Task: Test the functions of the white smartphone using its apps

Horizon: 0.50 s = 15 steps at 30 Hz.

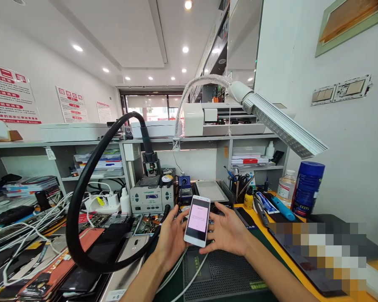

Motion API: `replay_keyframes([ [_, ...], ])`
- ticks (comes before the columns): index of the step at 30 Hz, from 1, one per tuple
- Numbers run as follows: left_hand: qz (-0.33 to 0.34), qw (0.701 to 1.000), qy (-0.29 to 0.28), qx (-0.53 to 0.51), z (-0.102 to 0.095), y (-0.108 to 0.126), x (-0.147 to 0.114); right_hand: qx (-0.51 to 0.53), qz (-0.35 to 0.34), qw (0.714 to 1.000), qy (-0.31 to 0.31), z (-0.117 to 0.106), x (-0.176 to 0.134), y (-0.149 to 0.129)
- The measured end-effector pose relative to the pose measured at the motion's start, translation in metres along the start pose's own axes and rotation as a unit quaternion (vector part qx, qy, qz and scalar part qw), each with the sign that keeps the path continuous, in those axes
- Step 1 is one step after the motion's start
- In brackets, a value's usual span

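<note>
A white smartphone [198, 220] with a lit, pale pink screen is held upright between my two hands, tilted a little back toward me. My left hand [171, 233] supports its left edge, with some fingers behind it and the thumb raised away from the screen. On the other edge, my right hand [228, 228] holds it with fingertips at the side and partly behind, thumb spread upward. The text on the screen is too small to read. Below the phone lies a black perforated mat [223, 272], with a white cable [192, 277] running across it.
A thick black hose [72, 201] loops in front on the left from a grey rework station [153, 195]. Several phones and parts crowd the left side. A lamp [280, 117] hangs over the right, above a blue can [308, 188], a clear bottle [286, 186] and a tool holder [241, 188].
</note>
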<state>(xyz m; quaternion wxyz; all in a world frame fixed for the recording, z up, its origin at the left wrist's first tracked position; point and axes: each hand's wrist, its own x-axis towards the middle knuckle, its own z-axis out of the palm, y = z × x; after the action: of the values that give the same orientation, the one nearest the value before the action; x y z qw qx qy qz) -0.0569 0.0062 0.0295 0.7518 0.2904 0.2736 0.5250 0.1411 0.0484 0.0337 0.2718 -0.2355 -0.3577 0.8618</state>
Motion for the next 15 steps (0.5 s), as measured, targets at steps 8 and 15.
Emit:
replay_keyframes([
  [8, 0.007, 0.998, 0.004, 0.068, -0.004, -0.005, 0.004, -0.041, -0.032, 0.997, 0.053, -0.006, 0.006, 0.001],
  [15, -0.021, 0.991, -0.069, 0.116, 0.0, -0.011, 0.002, -0.064, -0.038, 0.996, 0.042, 0.0, 0.005, 0.003],
])
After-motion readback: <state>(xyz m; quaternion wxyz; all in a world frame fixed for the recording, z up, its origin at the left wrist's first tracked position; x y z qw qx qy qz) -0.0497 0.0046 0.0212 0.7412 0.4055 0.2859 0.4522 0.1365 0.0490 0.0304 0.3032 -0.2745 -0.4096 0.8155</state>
